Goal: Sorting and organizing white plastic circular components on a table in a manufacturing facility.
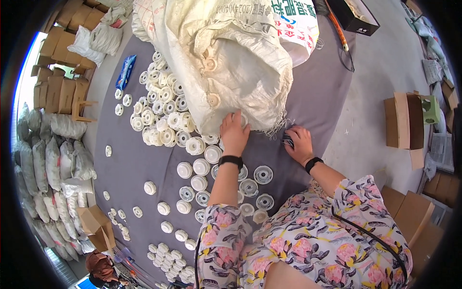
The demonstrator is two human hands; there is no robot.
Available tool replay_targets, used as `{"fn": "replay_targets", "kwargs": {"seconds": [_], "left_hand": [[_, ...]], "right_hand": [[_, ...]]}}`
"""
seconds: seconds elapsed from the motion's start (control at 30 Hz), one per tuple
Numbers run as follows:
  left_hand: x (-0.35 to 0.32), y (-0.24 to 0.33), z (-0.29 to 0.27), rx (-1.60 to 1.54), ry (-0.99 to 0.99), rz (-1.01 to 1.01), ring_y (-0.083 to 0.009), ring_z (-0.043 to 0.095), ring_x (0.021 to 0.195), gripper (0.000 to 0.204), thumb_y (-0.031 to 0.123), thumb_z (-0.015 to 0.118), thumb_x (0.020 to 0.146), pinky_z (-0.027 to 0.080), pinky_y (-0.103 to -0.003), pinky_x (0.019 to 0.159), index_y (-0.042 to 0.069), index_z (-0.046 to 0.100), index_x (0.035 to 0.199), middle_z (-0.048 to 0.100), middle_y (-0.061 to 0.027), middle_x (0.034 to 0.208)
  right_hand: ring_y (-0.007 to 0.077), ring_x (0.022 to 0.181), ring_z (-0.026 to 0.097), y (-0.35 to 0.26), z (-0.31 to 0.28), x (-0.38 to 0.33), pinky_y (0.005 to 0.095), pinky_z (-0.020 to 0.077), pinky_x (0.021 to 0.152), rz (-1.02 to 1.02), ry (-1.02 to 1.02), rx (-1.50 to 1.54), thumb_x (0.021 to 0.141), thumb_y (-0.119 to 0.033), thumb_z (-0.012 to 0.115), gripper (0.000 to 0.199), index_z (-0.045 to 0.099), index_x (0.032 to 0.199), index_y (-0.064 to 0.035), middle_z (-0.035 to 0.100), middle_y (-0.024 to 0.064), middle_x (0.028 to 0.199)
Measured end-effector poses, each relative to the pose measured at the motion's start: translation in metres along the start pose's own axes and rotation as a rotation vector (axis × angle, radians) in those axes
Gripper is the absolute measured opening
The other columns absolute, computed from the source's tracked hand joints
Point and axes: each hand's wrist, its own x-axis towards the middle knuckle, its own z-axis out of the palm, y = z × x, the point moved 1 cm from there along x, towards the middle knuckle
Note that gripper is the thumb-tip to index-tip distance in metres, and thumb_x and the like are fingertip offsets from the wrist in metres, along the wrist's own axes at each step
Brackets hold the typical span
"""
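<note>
My left hand [235,134] lies at the lower edge of a white woven sack [240,62], fingers stretched over its rim and thumb apart. A pale round plastic piece peeks out beside those fingertips. To the right, my right hand [300,144] rests on the grey cloth with fingers curled round a small dark object [288,139], mostly hidden. Two round plastic pieces lie on the sack's open mouth, one of them a cream ring [211,64]. Below my left hand, white round plastic caps [201,166] and grey-white ring parts [249,188] sit on the cloth.
A heap of ring parts [166,94] lies left of the sack, with a blue packet [126,72] beyond. Small white caps [166,260] cluster at the near left. An orange rod [338,30] and a black box [356,19] lie far right. Cardboard boxes [403,120] stand on the floor.
</note>
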Motion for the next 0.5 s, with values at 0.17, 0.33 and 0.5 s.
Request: {"fn": "replay_targets", "kwargs": {"seconds": [0.17, 0.33, 0.5], "left_hand": [[-0.059, -0.027, -0.023, -0.562, 0.32, -0.277, -0.0271, 0.05, 0.109, 0.054, 0.018, 0.073, 0.074, 0.039, -0.037, 0.094, 0.007, 0.053, 0.123, 0.053, -0.0123, 0.119], [-0.135, -0.076, -0.059, -0.855, 0.338, -0.703, -0.0152, 0.053, 0.095, 0.039, 0.016, 0.07, 0.08, 0.043, -0.029, 0.083, 0.003, 0.058, 0.115, 0.056, -0.0058, 0.108], [-0.172, -0.075, -0.057, -1.098, 0.35, -0.825, -0.0118, 0.054, 0.088, 0.034, 0.012, 0.069, 0.081, 0.045, -0.025, 0.075, 0.004, 0.054, 0.111, 0.055, -0.005, 0.101]], "right_hand": [[0.0294, 0.109, 0.048, 0.008, 0.002, -0.004, 0.041, 0.0354, 0.09, 0.012, 0.003, -0.014, 0.065, -0.016, 0.068, 0.045, 0.058, 0.108, -0.0112, 0.053, 0.0087, 0.108], [0.0292, 0.108, 0.047, 0.008, 0.005, -0.003, 0.041, 0.0352, 0.09, 0.008, -0.004, -0.021, 0.065, -0.017, 0.068, 0.045, 0.058, 0.109, -0.0117, 0.053, 0.0089, 0.108], [0.0287, 0.108, 0.048, 0.009, 0.006, -0.005, 0.0407, 0.0354, 0.09, 0.011, 0.011, -0.044, 0.066, -0.018, 0.068, 0.045, 0.059, 0.109, -0.0119, 0.053, 0.0084, 0.108]]}}
